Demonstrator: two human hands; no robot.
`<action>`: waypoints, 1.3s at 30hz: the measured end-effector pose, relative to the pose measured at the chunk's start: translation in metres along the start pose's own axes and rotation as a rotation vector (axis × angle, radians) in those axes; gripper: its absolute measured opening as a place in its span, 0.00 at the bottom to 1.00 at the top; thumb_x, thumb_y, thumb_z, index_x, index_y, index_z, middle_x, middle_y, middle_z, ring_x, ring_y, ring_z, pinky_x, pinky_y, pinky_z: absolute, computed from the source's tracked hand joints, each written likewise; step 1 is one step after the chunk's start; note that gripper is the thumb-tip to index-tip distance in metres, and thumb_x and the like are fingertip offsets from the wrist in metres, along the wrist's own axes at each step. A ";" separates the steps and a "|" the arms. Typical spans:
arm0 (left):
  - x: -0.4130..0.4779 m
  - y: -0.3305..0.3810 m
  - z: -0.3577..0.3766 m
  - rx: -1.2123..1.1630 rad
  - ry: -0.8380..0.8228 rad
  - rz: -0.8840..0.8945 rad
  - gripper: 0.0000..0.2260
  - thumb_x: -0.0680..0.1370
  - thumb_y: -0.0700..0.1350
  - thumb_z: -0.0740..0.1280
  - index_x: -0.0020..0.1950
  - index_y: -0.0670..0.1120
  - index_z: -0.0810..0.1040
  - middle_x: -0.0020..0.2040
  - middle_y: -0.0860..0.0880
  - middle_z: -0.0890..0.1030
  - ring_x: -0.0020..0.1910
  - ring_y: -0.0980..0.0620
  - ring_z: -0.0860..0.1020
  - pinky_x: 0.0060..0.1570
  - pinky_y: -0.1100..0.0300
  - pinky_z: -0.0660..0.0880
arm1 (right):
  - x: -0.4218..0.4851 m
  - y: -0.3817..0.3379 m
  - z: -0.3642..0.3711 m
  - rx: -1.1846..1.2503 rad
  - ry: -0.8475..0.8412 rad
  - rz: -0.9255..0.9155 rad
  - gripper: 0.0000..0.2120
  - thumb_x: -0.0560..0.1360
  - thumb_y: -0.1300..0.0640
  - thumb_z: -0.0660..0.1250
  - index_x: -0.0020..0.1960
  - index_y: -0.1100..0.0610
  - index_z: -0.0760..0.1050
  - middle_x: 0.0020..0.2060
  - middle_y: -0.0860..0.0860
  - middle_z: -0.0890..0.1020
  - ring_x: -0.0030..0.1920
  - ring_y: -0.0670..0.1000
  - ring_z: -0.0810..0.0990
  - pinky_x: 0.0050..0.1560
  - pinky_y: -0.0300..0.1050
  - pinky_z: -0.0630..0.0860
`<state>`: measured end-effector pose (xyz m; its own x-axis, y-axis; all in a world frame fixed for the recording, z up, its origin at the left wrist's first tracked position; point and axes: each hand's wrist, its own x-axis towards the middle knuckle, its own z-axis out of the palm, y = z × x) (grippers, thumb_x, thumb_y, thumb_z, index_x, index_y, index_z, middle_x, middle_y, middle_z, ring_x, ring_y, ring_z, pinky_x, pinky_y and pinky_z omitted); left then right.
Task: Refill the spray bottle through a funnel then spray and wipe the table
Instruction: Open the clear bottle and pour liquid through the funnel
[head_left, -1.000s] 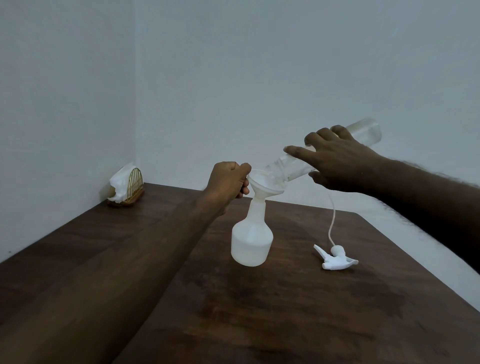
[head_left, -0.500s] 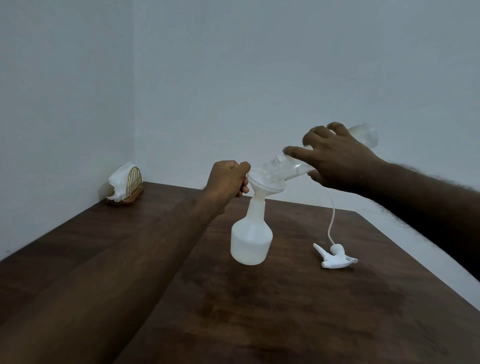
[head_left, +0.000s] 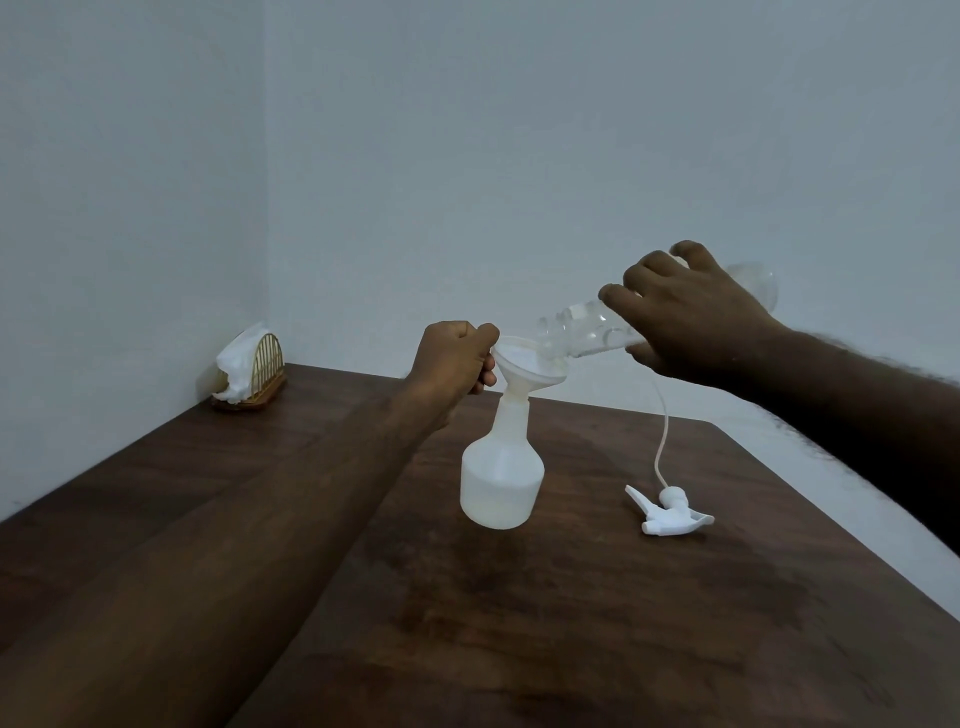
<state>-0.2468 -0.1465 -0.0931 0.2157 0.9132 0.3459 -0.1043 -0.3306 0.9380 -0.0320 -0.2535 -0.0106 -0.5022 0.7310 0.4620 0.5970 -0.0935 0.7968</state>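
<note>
Left hand (head_left: 453, 359) holds funnel (head_left: 525, 368) atop spray bottle (head_left: 501, 486); right hand (head_left: 693, 323) tilts clear bottle (head_left: 584, 330).

We've just got the one view: a wide-angle head cam, looking forward and down across the desk (head_left: 649, 623) toward the wall corner (head_left: 266, 208), close in, with the left hand (head_left: 452, 358) and right hand (head_left: 691, 322) mid-frame.

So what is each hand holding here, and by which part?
The left hand grips the funnel at the left edge of its rim; the right hand grips the clear bottle around its body.
</note>
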 end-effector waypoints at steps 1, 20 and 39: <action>0.000 0.000 0.000 0.002 0.000 0.000 0.06 0.76 0.42 0.63 0.40 0.41 0.73 0.29 0.45 0.74 0.22 0.54 0.72 0.29 0.60 0.70 | -0.001 0.000 0.000 0.001 0.000 -0.005 0.24 0.65 0.54 0.76 0.58 0.59 0.75 0.45 0.56 0.80 0.51 0.61 0.78 0.58 0.61 0.70; -0.001 0.001 0.000 0.013 -0.002 -0.006 0.07 0.76 0.42 0.63 0.40 0.41 0.73 0.30 0.45 0.75 0.23 0.55 0.73 0.31 0.59 0.71 | -0.006 -0.001 0.003 -0.023 0.096 -0.015 0.23 0.67 0.61 0.73 0.61 0.58 0.75 0.46 0.57 0.81 0.54 0.61 0.77 0.63 0.65 0.63; -0.005 0.003 -0.002 0.020 -0.006 0.003 0.06 0.76 0.41 0.62 0.40 0.41 0.73 0.30 0.45 0.74 0.23 0.54 0.72 0.30 0.59 0.70 | -0.003 -0.006 -0.001 -0.096 0.115 -0.012 0.20 0.70 0.65 0.68 0.61 0.57 0.73 0.46 0.57 0.80 0.50 0.61 0.77 0.64 0.65 0.61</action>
<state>-0.2503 -0.1518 -0.0916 0.2208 0.9109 0.3487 -0.0860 -0.3380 0.9372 -0.0351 -0.2557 -0.0165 -0.5810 0.6504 0.4892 0.5302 -0.1535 0.8338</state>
